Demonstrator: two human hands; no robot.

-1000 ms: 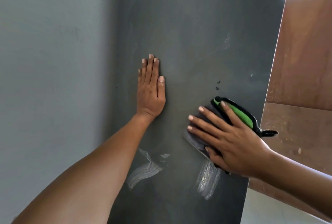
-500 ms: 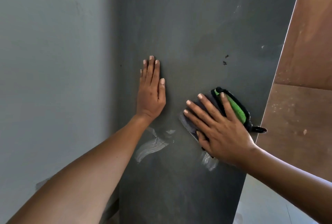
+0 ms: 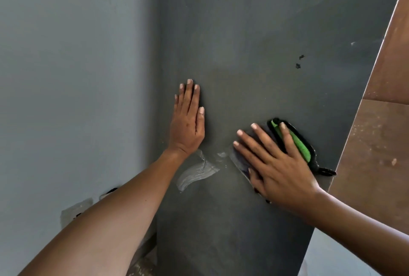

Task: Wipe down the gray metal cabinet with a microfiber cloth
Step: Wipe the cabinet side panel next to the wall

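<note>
Right now I see the right hand (image 3: 281,165) flat, fingers straight, pressing the cloth (image 3: 298,145) onto the cabinet (image 3: 254,54) near its right edge to wipe, left hand (image 3: 188,120) flat, empty, likely bracing it.

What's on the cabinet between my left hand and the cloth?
In the head view, mostly bare gray cabinet separates the left hand from the cloth; a whitish smear sits just below that gap.
</note>
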